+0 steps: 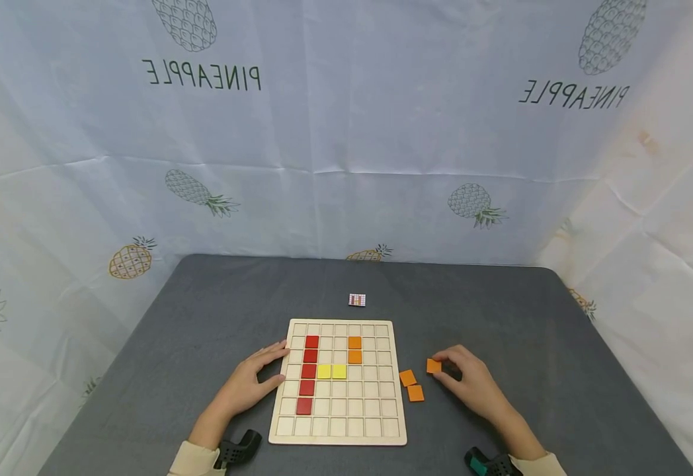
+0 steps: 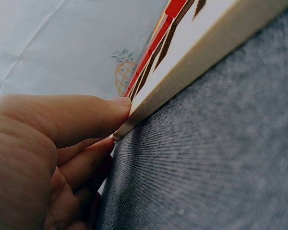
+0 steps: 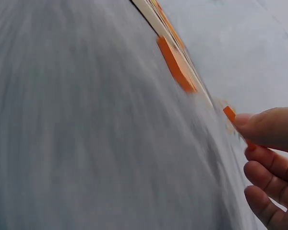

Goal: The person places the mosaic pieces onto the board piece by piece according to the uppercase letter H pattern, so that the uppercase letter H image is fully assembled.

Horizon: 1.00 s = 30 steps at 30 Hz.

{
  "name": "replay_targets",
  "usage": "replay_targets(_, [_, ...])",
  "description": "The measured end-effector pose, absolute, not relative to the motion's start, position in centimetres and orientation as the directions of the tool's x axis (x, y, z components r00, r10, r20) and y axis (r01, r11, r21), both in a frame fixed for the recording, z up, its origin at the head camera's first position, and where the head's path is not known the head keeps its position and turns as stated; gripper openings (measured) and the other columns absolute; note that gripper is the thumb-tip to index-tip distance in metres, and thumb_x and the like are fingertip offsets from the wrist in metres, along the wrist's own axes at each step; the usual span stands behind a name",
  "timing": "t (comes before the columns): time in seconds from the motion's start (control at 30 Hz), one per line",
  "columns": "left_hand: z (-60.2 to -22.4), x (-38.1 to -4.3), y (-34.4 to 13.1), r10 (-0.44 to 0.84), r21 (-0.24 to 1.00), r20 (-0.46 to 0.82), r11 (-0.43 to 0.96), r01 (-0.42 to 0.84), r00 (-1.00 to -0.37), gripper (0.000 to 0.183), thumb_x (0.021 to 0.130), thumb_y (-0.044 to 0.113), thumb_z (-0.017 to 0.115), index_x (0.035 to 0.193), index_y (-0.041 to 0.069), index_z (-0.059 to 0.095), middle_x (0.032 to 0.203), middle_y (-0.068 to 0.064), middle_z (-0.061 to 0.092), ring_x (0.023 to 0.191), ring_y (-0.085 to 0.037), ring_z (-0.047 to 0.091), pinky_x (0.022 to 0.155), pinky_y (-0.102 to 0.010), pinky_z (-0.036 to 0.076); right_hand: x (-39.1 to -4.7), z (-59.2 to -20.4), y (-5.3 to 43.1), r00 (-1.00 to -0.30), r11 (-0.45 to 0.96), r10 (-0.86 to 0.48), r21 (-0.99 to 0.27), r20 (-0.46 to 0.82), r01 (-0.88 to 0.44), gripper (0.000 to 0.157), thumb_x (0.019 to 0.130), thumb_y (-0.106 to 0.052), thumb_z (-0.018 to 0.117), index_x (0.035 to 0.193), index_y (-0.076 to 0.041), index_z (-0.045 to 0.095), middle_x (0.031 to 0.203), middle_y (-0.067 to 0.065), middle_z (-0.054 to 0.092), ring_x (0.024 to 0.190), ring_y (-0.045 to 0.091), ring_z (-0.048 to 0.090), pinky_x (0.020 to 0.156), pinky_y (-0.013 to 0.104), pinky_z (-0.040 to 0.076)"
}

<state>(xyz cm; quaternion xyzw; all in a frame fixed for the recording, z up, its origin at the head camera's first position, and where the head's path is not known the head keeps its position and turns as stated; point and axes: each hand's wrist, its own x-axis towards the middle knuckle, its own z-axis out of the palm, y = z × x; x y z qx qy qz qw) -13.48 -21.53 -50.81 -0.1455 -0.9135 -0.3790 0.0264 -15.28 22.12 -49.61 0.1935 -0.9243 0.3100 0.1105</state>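
My right hand [image 1: 468, 380] pinches an orange square tile [image 1: 434, 365] between thumb and fingers, to the right of the wooden grid board [image 1: 337, 433]. In the right wrist view the tile [image 3: 229, 114] shows edge-on at the thumb tip. My left hand [image 1: 251, 380] rests against the board's left edge, thumb and fingers spread apart along it. On the board, several red tiles [image 1: 307, 388] form a column, two yellow tiles [image 1: 331, 371] lie side by side to its right, and two orange tiles [image 1: 355, 349] sit one below the other farther right.
Two loose orange tiles [image 1: 412, 385] lie on the dark grey table [image 1: 251, 291] just right of the board. A small card with a grid pattern [image 1: 357, 300] lies beyond the board's far edge. Behind the table hangs a pineapple-print cloth [image 1: 334, 132].
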Motion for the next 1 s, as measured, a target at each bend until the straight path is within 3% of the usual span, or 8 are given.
replay_targets(0.37, [-51.0, -13.5, -21.6, 0.252, 0.677, 0.184, 0.668, 0.309, -0.950, 0.050, 0.086, 0.029, 0.070, 0.131, 0.011, 0.059, 0.143, -0.004, 0.048, 0.134, -0.031, 0.043, 0.105, -0.055, 0.037, -15.9, -48.7, 16.6, -0.840, 0.613, -0.436, -0.576, 0.324, -0.541, 0.024, 0.083, -0.017, 0.073, 0.106, -0.017, 0.066, 0.102, -0.008, 0.059, 0.092, 0.012, 0.062, 0.078, 0.029, 0.056])
replay_targets(0.53, [-51.0, -13.6, -21.6, 0.252, 0.678, 0.184, 0.667, 0.309, -0.950, 0.051, 0.086, 0.030, 0.070, 0.132, 0.011, 0.058, 0.143, -0.004, 0.048, 0.133, -0.031, 0.043, 0.104, -0.056, 0.037, -16.2, -48.6, 14.1, -0.819, 0.580, -0.488, -0.590, 0.300, -0.562, 0.021, 0.085, -0.019, 0.071, 0.106, -0.017, 0.066, 0.102, -0.007, 0.059, 0.089, 0.012, 0.059, 0.075, 0.027, 0.054])
replay_targets(1.0, [-51.1, -13.6, -21.6, 0.241, 0.684, 0.155, 0.674, 0.280, -0.958, 0.052, 0.086, 0.032, 0.070, 0.133, 0.014, 0.058, 0.144, -0.003, 0.048, 0.134, -0.029, 0.042, 0.105, -0.055, 0.037, -16.4, -49.6, 9.9, -0.801, 0.608, -0.538, -0.538, 0.262, -0.584, 0.017, 0.087, -0.021, 0.069, 0.103, -0.016, 0.068, 0.099, -0.007, 0.058, 0.085, 0.004, 0.052, 0.076, 0.024, 0.050])
